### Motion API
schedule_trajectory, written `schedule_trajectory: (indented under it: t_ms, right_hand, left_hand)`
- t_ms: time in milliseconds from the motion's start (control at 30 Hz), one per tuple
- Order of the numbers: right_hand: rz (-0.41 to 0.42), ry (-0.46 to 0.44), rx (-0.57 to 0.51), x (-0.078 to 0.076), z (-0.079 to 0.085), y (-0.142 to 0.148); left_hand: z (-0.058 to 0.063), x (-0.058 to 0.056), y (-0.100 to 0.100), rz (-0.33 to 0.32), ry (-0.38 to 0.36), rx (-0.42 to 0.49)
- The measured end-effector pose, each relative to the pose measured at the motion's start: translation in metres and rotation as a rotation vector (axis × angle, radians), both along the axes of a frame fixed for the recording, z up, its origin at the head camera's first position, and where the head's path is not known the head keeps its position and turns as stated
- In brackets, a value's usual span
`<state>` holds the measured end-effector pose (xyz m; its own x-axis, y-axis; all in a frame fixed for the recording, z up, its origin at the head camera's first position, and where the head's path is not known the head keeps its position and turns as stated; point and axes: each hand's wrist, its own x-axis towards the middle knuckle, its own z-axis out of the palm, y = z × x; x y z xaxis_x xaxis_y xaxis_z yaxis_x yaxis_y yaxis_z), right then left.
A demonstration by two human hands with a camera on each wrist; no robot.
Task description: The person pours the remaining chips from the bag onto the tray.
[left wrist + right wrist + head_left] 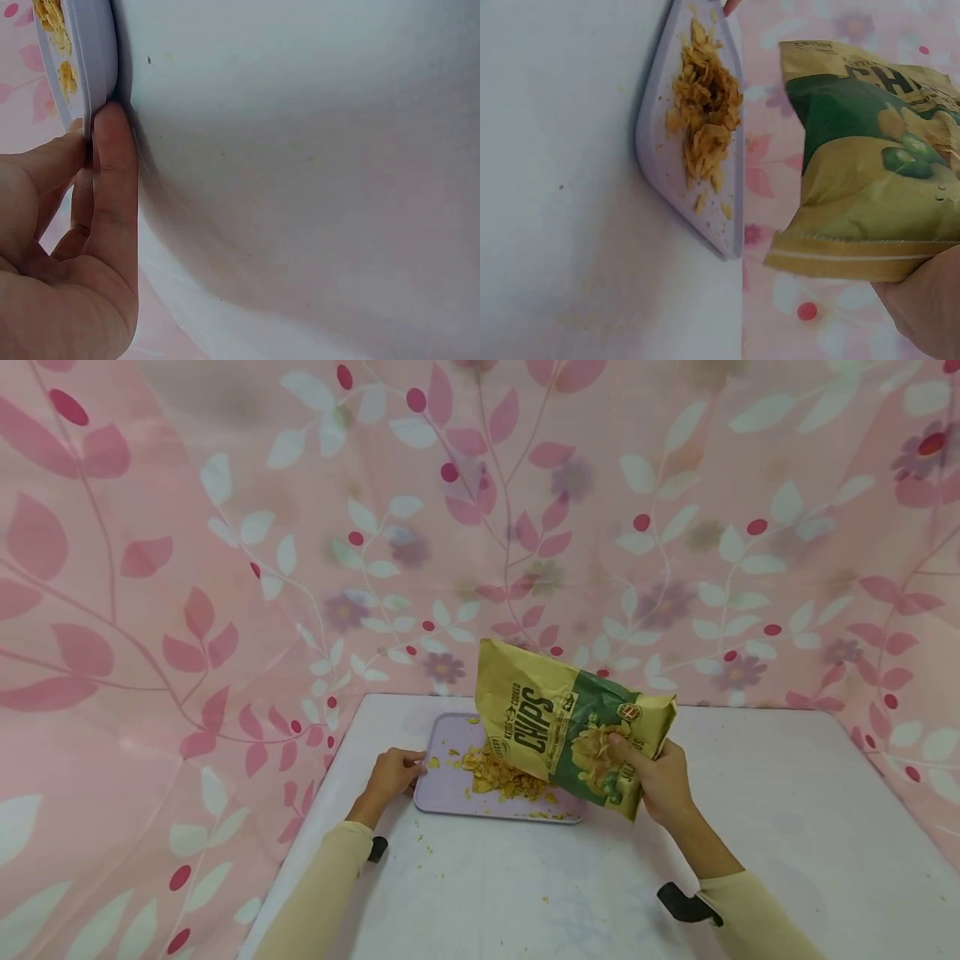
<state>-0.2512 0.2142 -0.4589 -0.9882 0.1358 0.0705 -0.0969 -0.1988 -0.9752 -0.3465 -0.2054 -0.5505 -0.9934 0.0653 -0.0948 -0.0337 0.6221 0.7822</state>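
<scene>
My right hand [667, 781] grips a gold and green chip bag [555, 718] by its lower right end, thumb across the front. Tilted, the bag hangs over the right part of a pale purple tray [442, 797], its far end pointing left. A heap of broken chips [506, 777] lies on the tray, partly hidden behind the bag in the head view; the right wrist view shows the whole pile [705, 112]. At the tray's left edge, my left hand [392, 777] pinches the rim, with thumb above and fingers below in the left wrist view [82, 217].
Crumbs [423, 843] are scattered over the white table [465, 893] in front of the tray. A pink floral cloth [480, 527] hangs behind the table and along its left side. Each forearm wears a black strap [686, 903] near the sleeve cuff.
</scene>
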Motion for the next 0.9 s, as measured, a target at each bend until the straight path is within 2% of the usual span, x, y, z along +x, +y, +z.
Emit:
schedule_trajectory:
  t_ms: [67,267,400,500,667,767,900]
  right_hand:
    - [-0.019,-0.004,0.005,0.000,-0.001,-0.001]
    - [-0.148,-0.062,-0.113,0.000,-0.002,-0.004]
    - [-0.207,-0.002,-0.033,-0.001,-0.004,-0.005]
    - [-0.233,0.081,0.074,-0.001,-0.006,-0.007]
    - [-0.281,0.242,0.378,0.003,-0.007,-0.009]
    - [-0.255,0.424,0.568,0.006,-0.006,-0.012]
    - [-0.183,0.709,0.674,0.007,-0.006,-0.016]
  left_hand:
    - [0.000,0.000,0.000,0.007,-0.001,-0.008]
    - [0.000,0.001,0.000,0.005,0.002,-0.011]
    - [0.000,0.001,0.001,0.005,0.003,-0.018]
    - [0.002,0.002,0.001,0.010,0.005,-0.020]
    - [0.003,0.001,0.001,0.003,0.005,-0.019]
    - [0.003,0.001,0.001,0.008,-0.002,-0.017]
    - [0.003,0.001,0.001,0.010,-0.004,-0.022]
